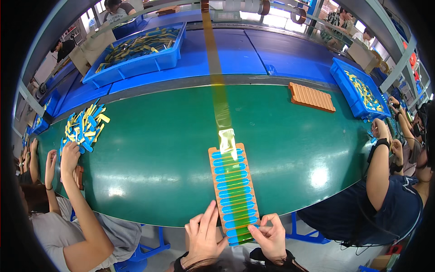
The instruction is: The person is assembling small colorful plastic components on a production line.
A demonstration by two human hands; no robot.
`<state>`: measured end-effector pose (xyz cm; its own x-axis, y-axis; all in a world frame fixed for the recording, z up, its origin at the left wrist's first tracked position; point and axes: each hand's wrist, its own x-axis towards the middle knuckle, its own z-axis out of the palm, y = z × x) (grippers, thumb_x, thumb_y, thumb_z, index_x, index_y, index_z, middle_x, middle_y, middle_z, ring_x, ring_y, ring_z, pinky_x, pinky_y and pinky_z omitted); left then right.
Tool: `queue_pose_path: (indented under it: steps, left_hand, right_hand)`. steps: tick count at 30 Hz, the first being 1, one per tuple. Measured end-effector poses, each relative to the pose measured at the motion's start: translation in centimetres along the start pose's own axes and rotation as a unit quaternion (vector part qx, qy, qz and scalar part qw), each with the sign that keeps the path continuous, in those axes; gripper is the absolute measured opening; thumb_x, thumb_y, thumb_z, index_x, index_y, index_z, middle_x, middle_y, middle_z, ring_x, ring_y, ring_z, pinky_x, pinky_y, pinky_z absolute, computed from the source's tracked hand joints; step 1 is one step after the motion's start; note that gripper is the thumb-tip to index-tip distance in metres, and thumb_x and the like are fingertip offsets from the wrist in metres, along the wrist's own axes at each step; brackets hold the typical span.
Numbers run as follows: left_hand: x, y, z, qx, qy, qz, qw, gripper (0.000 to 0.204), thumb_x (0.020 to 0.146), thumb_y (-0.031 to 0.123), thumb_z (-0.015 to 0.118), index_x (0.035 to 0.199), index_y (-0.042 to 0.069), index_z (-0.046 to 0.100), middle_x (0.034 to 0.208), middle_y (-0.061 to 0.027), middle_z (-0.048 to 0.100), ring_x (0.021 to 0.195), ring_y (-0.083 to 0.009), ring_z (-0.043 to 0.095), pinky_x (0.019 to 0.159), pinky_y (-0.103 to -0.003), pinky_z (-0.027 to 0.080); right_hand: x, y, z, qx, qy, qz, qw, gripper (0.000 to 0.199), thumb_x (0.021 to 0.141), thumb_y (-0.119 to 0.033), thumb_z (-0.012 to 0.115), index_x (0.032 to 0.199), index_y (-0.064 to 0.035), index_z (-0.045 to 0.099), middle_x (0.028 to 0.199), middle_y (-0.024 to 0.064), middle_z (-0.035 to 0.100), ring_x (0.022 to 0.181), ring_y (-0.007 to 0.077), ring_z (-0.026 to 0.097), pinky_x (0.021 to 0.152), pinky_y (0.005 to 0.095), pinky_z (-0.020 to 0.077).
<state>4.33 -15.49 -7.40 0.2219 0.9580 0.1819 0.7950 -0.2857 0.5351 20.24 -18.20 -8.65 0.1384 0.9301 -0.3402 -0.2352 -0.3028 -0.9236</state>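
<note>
A long orange grooved tray [254, 199] points away from me, its near end at the table's front edge. Blue rounded strips [224, 194] lie crosswise in its grooves. Clear yellowish tape [238, 192] runs lengthwise over their middles, with a pale crumpled stretch beyond the tray's far end. My left hand [204, 235] rests along the tray's near left side, fingers stretched out and thumb close to the near corner. My right hand [270, 238] grips the near right corner, thumb on top by the tape's edge and index finger bent. Its lower fingers are partly hidden.
From a roll [205, 5] overhead, tape crosses the blue belt [290, 50] to the green table [158, 136]. Left stand a pile of blue and yellow strips [86, 127] and a blue crate [136, 63]; right, an orange tray [312, 97] and another crate [360, 90]. People work on both sides.
</note>
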Motion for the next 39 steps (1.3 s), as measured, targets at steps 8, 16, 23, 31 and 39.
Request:
queue_pose_path:
  steps: [8, 16, 23, 31, 39]
  left_hand:
    - [2.1, -3.4, -2.1, 0.066, 0.005, 0.397, 0.915, 0.019, 0.074, 0.013, 0.056, 0.091, 0.015, 0.048, 0.12, 0.0039, 0.048, 0.076, -0.0079, 0.044, 0.053, -0.019, 0.031]
    - [2.6, -4.1, -2.1, 0.037, -0.063, 0.406, 0.911, 0.01, 0.078, 0.016, 0.054, 0.088, 0.017, 0.053, 0.122, 0.0062, 0.047, 0.081, -0.0074, 0.045, 0.061, -0.021, 0.032]
    - [3.3, -3.2, -3.1, 0.064, -0.071, 0.422, 0.901, 0.01, 0.076, 0.017, 0.055, 0.086, 0.016, 0.055, 0.119, 0.0055, 0.049, 0.084, -0.0078, 0.045, 0.064, -0.021, 0.033]
    - [3.0, -3.2, -2.9, 0.079, -0.063, 0.441, 0.892, 0.014, 0.075, 0.017, 0.055, 0.089, 0.013, 0.054, 0.115, 0.0041, 0.051, 0.086, -0.0097, 0.046, 0.064, -0.023, 0.035]
    - [2.9, -4.8, -4.1, 0.079, -0.053, 0.393, 0.914, 0.023, 0.07, 0.012, 0.056, 0.093, 0.01, 0.054, 0.116, 0.0048, 0.051, 0.09, -0.0148, 0.044, 0.064, -0.026, 0.035]
  right_hand:
    - [0.1, -1.1, 0.9, 0.034, 0.0, -0.006, 0.999, 0.025, 0.078, 0.008, 0.051, 0.087, -0.0042, 0.031, 0.079, 0.0137, 0.059, 0.067, 0.0069, 0.055, 0.051, 0.0156, 0.0383]
    - [0.1, -2.5, -0.3, -0.121, -0.023, 0.015, 0.992, 0.02, 0.08, 0.006, 0.048, 0.088, -0.0023, 0.032, 0.079, 0.0147, 0.059, 0.071, 0.012, 0.058, 0.061, 0.0219, 0.0465]
    - [2.1, -6.9, -0.3, -0.215, -0.059, -0.145, 0.964, 0.022, 0.081, -0.008, 0.055, 0.086, 0.0001, 0.034, 0.073, 0.0146, 0.061, 0.075, 0.0189, 0.062, 0.064, 0.0272, 0.0493]
    - [3.2, -8.4, 2.5, -0.41, -0.161, -0.184, 0.878, 0.029, 0.078, -0.018, 0.059, 0.083, -0.0015, 0.035, 0.061, 0.0114, 0.057, 0.055, 0.0217, 0.061, 0.046, 0.0303, 0.0472]
    - [3.1, -8.3, 2.7, -0.456, -0.163, -0.151, 0.862, 0.03, 0.078, -0.016, 0.06, 0.085, -0.0024, 0.034, 0.068, 0.0111, 0.059, 0.064, 0.0227, 0.063, 0.051, 0.0311, 0.0489]
